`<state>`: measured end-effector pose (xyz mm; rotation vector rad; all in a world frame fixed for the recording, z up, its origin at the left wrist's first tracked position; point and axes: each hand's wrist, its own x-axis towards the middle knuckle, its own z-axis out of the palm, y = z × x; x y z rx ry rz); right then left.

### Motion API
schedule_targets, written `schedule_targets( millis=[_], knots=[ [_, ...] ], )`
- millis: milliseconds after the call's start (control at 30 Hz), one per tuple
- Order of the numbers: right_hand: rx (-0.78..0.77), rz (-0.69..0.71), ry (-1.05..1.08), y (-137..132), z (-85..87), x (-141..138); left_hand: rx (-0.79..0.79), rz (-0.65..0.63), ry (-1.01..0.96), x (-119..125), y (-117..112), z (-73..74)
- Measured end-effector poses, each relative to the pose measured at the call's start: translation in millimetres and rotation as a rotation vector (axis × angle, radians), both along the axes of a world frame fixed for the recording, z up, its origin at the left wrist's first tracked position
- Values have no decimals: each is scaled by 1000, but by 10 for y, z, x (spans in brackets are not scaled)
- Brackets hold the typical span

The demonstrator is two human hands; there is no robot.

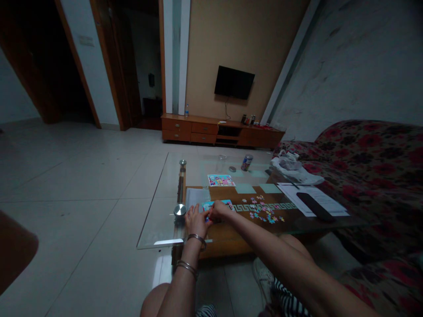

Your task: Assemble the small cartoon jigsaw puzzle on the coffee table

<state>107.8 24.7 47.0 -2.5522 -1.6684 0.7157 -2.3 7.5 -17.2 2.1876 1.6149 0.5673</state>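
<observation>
My left hand [197, 222] lies with its fingers spread on the glass table, at the left edge of a partly covered, brightly coloured jigsaw puzzle [226, 203]. Bent over the same puzzle, my right hand [220, 211] has its fingers pinched together close to the left thumb; whatever is between them is hidden. Loose jigsaw pieces [264, 210] are scattered to the right of the hands. Beyond the puzzle lies a colourful picture card [221, 180]. A pale sheet [197, 197] sits just past my left fingertips.
A clear cup [220, 163], a round lid [232, 169] and a can [246, 163] stand farther back on the glass table [155, 220]. To the right are papers [310, 198], a dark elongated case [315, 207] and plastic bags [291, 169]. A floral sofa [363, 163] borders the right side.
</observation>
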Motion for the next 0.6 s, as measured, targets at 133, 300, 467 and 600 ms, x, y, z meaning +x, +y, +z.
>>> schedule_targets(
  millis=[133, 300, 467, 600],
  knots=[
    [-12, 57, 59, -27, -52, 82, 1, -1, -9, -5, -4, 11],
    [64, 96, 131, -67, -139, 185, -7, -6, -16, -14, -22, 47],
    [139, 125, 196, -88, -215, 241, -19, -17, -20, -25, -44, 90],
    [150, 122, 232, -84, -241, 245, -57, -33, -36, -45, -51, 156]
  ],
)
